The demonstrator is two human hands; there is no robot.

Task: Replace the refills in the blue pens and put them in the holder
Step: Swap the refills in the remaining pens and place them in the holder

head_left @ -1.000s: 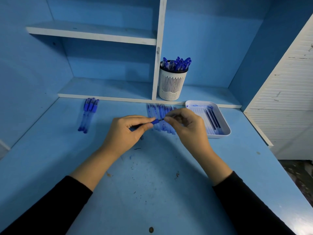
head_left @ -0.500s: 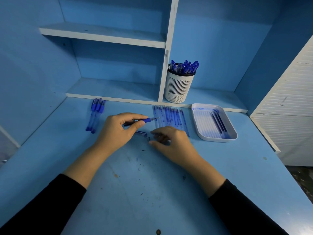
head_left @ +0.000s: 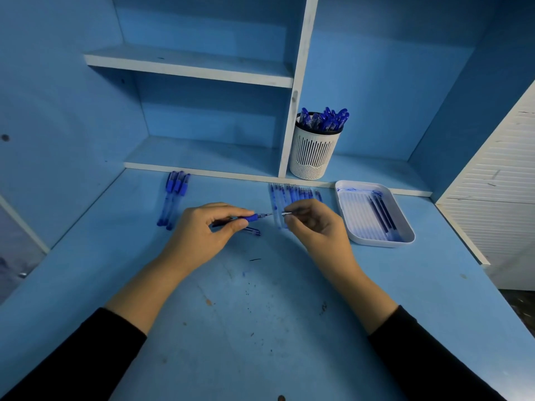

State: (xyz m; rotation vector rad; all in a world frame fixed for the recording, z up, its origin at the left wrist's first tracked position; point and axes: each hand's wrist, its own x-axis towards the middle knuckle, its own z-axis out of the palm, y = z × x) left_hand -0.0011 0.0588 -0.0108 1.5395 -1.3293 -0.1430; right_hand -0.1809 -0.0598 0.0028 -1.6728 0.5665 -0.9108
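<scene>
The blue table (head_left: 260, 328) is carrying everything. At its back, a low shelf (head_left: 202, 157) is holding a white holder (head_left: 314, 157). The holder is standing up and is full of blue pens (head_left: 324, 118). A white tray (head_left: 356, 218) is lying on the right side of the table, just in front of the shelf. A few dark refills (head_left: 382, 212) are lying inside it.

The left hand (head_left: 199, 233) is hanging over the middle of the table. Its thumb and fingers are curling round a blue pen (head_left: 251, 218). The pen is lying flat in the hand, and its thin tip is sticking out to the right. The right hand (head_left: 318, 227) is just beside that tip but is not touching it. Its thumb and first finger are pinching a small shiny piece (head_left: 287, 213). The piece is too small to tell what it is.

A row of see-through refills (head_left: 292, 193) is lying on the table, partly behind the right hand. Three more pens (head_left: 173, 198) are lying side by side, well to the left of the left hand. A short blue pen part (head_left: 252, 231) is lying on the table, just below the left hand's fingers.
</scene>
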